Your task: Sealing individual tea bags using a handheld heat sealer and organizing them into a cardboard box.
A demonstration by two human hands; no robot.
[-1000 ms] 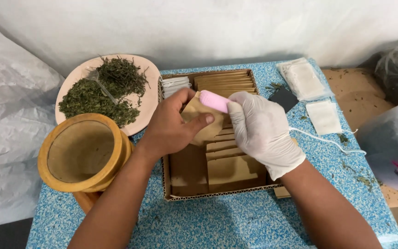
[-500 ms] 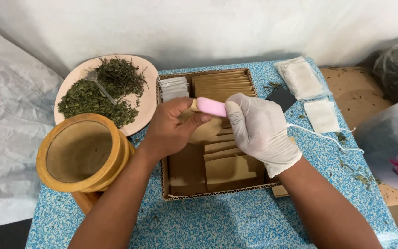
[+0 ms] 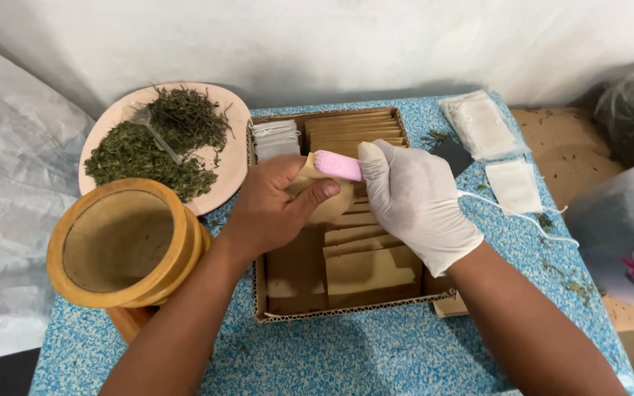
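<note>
Over the cardboard box (image 3: 280, 312) of brown packets, the bare left hand (image 3: 273, 209) pinches a small tan paper pouch (image 3: 324, 194) while the gloved right hand (image 3: 412, 198) grips a pink corded sealer (image 3: 337, 166), clamping its top edge. This looks like the sealing step; the pass calls for steady, even pressure along the edge.

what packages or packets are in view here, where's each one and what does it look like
Cardboard box: table centre, shallow, brown, holding flat brown envelopes.
Brown envelope: held by left hand, beside gloved right hand.
White sachets: box's back-left corner.
Clear packet: back right, white sachets inside.
Single white sachet: right of box.
</note>
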